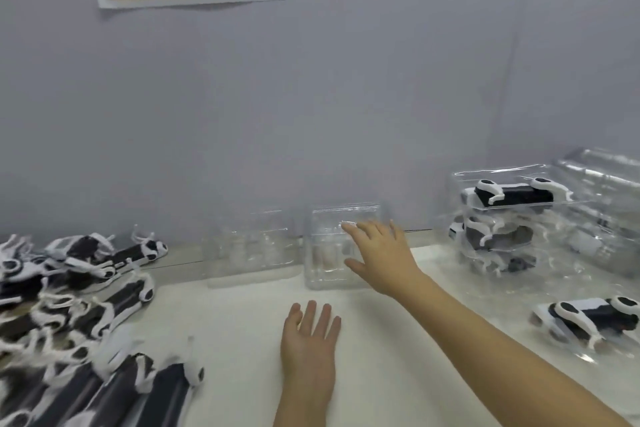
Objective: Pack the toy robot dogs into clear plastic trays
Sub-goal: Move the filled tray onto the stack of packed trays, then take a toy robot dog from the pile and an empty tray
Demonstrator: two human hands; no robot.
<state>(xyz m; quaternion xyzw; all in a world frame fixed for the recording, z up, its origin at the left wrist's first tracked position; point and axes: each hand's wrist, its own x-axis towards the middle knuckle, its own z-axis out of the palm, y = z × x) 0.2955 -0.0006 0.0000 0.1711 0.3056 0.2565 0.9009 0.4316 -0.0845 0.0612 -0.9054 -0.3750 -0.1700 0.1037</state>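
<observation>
Your left hand (308, 340) and right hand (381, 256) were open and empty. The clear tray (322, 218) looked light and bendy; grab its edge.

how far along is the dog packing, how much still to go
Done: a stack of filled trays at the right, plus one more filled tray in front of it. In hand: the right hand reaches open toward an empty tray; the left hand lies flat on the table, holding nothing. Left: a big pile of loose dogs at the left, so much remains.
</observation>
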